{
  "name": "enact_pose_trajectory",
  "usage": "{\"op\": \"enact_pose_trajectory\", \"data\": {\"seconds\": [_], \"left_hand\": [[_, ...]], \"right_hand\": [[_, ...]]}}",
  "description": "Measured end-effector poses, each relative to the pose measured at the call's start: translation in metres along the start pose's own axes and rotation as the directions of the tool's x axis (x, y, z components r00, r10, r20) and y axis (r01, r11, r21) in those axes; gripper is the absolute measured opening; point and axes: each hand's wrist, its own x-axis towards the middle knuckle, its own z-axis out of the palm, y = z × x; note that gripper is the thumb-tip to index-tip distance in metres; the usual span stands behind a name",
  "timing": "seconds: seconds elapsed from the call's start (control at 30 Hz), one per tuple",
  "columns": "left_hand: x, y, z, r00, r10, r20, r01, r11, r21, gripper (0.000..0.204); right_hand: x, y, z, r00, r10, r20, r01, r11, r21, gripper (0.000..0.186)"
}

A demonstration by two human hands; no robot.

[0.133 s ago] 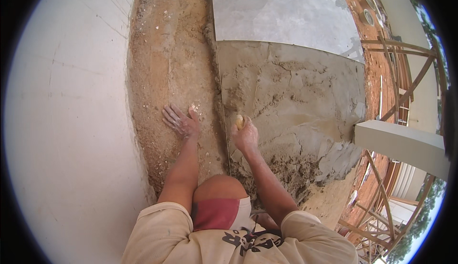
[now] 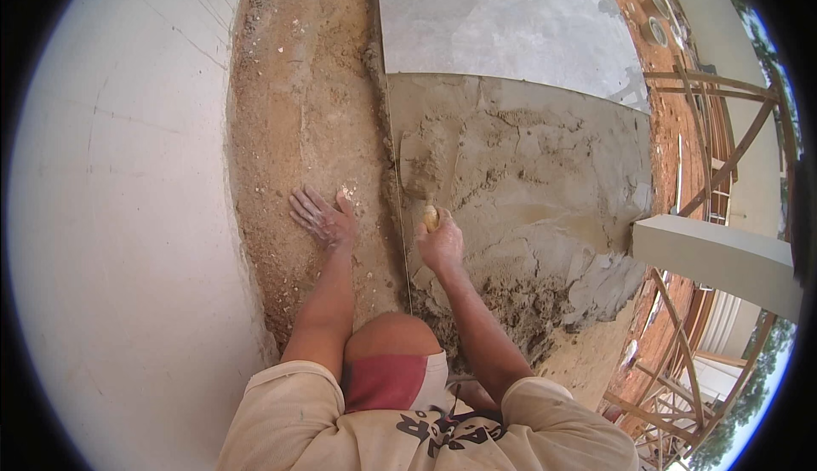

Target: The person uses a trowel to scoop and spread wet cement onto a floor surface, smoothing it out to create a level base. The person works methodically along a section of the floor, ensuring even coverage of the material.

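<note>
Yellowish trowel handle point(image 2: 431, 216) fills the right hand point(image 2: 442, 245), fingers curled, above wet mortar point(image 2: 545, 160); left of this mortar, the left hand point(image 2: 328, 223) touches soil point(image 2: 285, 122), fingers spread.

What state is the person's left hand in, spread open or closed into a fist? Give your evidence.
Spread open: the left hand rests on the rough, brown ground, back upward, its fingers fanned and its thumb apart.

Head fisheye | from above | facing down at ground point(image 2: 289, 122) | fairly near
</note>
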Motion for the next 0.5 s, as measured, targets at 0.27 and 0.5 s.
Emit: {"op": "enact_pose_trajectory", "data": {"seconds": [0.27, 0.5], "left_hand": [[0.001, -0.001, -0.001, 1.0, 0.008, 0.015, -0.008, 1.0, 0.0, 0.081], [0.0, 0.003, -0.003, 1.0, 0.003, -0.005, -0.003, 1.0, -0.025, 0.081]], "right_hand": [[0.001, 0.007, -0.013, 0.998, -0.07, -0.006, 0.07, 0.994, 0.082, 0.045], [-0.019, 0.027, -0.035, 0.999, -0.03, 0.012, 0.029, 0.995, 0.099, 0.046]]}}
